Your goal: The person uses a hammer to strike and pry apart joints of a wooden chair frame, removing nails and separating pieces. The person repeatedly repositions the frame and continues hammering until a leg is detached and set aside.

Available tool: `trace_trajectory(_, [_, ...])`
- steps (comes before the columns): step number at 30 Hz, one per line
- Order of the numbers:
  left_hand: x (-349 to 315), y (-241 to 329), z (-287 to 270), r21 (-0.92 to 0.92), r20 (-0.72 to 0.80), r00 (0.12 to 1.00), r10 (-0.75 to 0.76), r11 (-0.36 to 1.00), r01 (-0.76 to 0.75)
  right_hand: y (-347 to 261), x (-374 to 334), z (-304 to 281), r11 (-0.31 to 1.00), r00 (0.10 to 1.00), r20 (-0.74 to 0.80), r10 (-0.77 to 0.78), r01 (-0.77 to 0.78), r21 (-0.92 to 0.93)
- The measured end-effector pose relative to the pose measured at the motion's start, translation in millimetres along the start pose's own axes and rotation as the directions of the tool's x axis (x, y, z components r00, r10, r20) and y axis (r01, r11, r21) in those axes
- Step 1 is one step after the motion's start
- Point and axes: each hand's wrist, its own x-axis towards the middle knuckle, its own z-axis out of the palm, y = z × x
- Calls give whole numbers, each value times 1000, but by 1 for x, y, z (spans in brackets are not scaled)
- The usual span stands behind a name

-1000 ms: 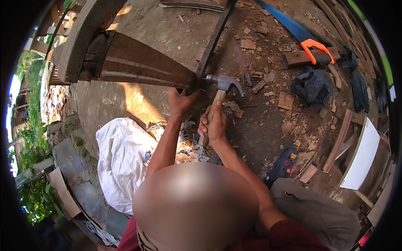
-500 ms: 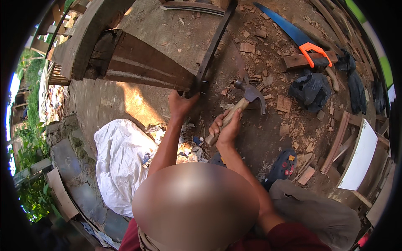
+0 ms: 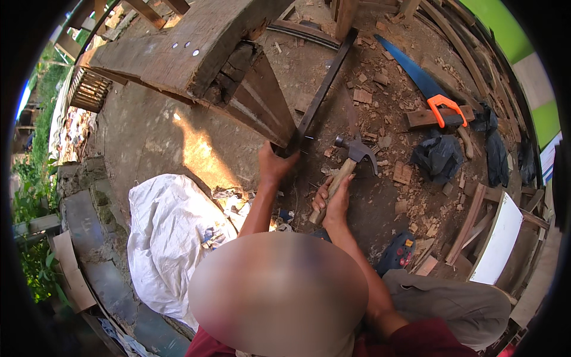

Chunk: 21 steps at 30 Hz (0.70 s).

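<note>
No lettering, labels, numbers or signs readable on hammer, saw or white sack.

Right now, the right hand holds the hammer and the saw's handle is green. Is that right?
Not quite: the handle of the saw is orange, not green, as the head view shows. The right hand does hold the hammer.

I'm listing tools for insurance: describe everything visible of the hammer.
The hammer has a dark grey, metal-looking head, striking end leftward, claw curving down at the right. The pale, wooden-looking handle slants up rightward to it. The right hand grips the handle, butt end showing below. The head is clear of the nearby dark bar.
</note>
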Motion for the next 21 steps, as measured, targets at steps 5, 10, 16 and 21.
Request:
trace_trajectory(5, [1,-4,-1,-86,22,1000,0,996,2,-23,9,-11,999,1000,16,17,-16,-29])
trace_trajectory(10, [1,5,-1,-40,24,999,28,999,-27,-16,-1,12,997,995,-87,-52,57,58])
trace_trajectory(16, [2,5,-7,16,73,997,22,1000,-23,1,-17,22,997,1000,2,19,-19,-70])
trace_trajectory(21, [4,7,-9,55,90,996,-3,998,-2,-14,-13,16,999,999,-42,-29,28,-16])
